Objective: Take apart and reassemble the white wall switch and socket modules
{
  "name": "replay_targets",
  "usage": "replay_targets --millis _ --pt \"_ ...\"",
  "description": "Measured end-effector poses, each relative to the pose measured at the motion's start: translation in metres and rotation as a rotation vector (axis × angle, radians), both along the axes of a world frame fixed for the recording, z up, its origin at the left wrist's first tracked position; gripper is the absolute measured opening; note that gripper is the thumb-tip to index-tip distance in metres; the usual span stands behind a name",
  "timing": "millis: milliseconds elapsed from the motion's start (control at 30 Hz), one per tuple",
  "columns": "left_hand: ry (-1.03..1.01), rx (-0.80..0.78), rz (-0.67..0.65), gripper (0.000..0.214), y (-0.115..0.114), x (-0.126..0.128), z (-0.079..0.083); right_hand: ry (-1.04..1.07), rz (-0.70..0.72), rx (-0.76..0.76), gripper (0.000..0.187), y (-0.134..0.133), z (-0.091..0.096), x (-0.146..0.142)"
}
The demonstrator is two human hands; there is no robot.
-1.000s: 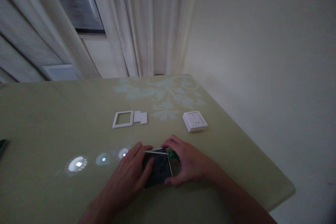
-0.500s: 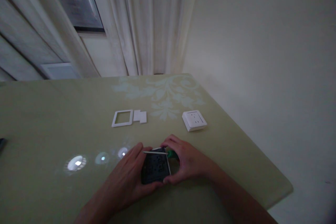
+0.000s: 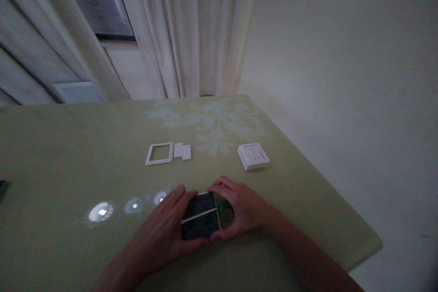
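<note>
My left hand (image 3: 167, 228) grips the left side of a square black panel (image 3: 201, 224) with a thin white edge, thumb along the near side and fingers at the far side. My right hand (image 3: 241, 210) holds the same panel at its right corners, thumb near and fingers far. A screwdriver (image 3: 200, 216) with a green handle lies slantwise across the panel. Its thin pale shaft points left toward my left hand, and the handle sits in the gap between my right thumb and fingers. Fine detail on the dark panel is hard to make out.
Beyond my hands lie a white square frame (image 3: 159, 162) and two small white plates (image 3: 182, 151). A white wall socket (image 3: 253, 157) on its box stands to the right. A dark object (image 3: 3, 186) shows at the table's left edge. Curtains (image 3: 201, 32) hang behind.
The screwdriver's shaft has swung, its tip moving nearer to me and slightly left, so it now crosses the panel's middle. The panel has shifted a little left between my hands.
</note>
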State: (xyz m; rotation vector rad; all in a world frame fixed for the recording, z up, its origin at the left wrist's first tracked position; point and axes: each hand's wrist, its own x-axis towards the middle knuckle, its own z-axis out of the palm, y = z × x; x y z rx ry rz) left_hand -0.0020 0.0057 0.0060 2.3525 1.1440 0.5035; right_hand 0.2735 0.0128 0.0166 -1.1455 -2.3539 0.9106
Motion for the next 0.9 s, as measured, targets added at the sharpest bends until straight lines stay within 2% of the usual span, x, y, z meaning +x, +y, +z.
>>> replay_targets --millis 200,367,467,533,633,733,900 --pt "-0.024 -0.046 0.006 0.068 0.000 0.000 0.006 0.006 0.004 0.018 0.086 0.000 0.000 -0.002" --pt "-0.019 -0.056 0.004 0.073 0.002 -0.003 0.010 0.029 -0.010 -0.013 0.090 -0.002 0.001 -0.004" --pt "-0.056 -0.048 0.024 0.057 0.002 -0.006 0.010 0.099 -0.027 -0.060 0.087 -0.001 0.001 -0.003" --pt "-0.097 -0.008 0.082 0.044 0.002 -0.007 0.009 0.160 -0.069 -0.088 0.085 0.000 0.003 -0.001" --pt "-0.145 -0.003 0.147 0.044 0.004 -0.006 0.009 0.246 -0.166 -0.120 0.074 0.002 0.006 0.002" --pt "-0.185 -0.052 0.138 0.043 0.007 -0.002 0.010 0.308 -0.253 -0.135 0.059 0.004 0.007 0.002" --pt "-0.290 -0.011 0.159 0.037 0.007 0.003 0.009 0.357 -0.336 -0.162 0.050 0.005 0.003 -0.002"
